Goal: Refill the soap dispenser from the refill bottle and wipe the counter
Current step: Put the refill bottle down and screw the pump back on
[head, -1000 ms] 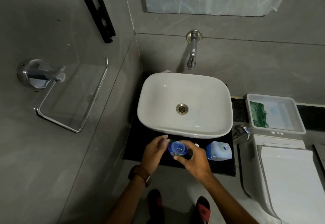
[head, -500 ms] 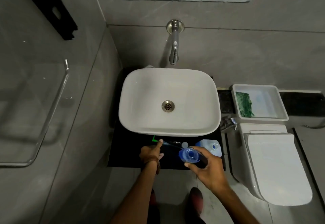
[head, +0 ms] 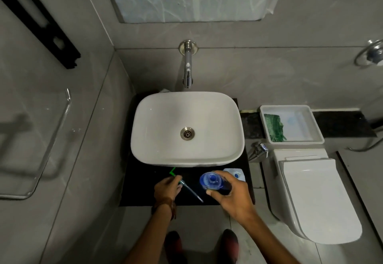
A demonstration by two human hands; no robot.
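- Since the earlier frames, the pump head (head: 186,187) has come out of the dispenser; the left hand (head: 166,188) pinches it above the near counter (head: 141,185), tube trailing right.
- The right hand (head: 230,195) grips the open soap dispenser (head: 211,181), ready for filling.
- The refill bottle (head: 235,173) lies just beyond, untouched.
- Far right, a green cloth (head: 274,128) waits in the white tray (head: 290,108).

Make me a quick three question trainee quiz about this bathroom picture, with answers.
1. True or false: the left hand holds the pump, taken out of the dispenser.
2. Which hand grips the dispenser? A left, B right.
3. Fill in: the green cloth lies in a white ____ beside the sink.

Key: 1 true; 2 B; 3 tray.
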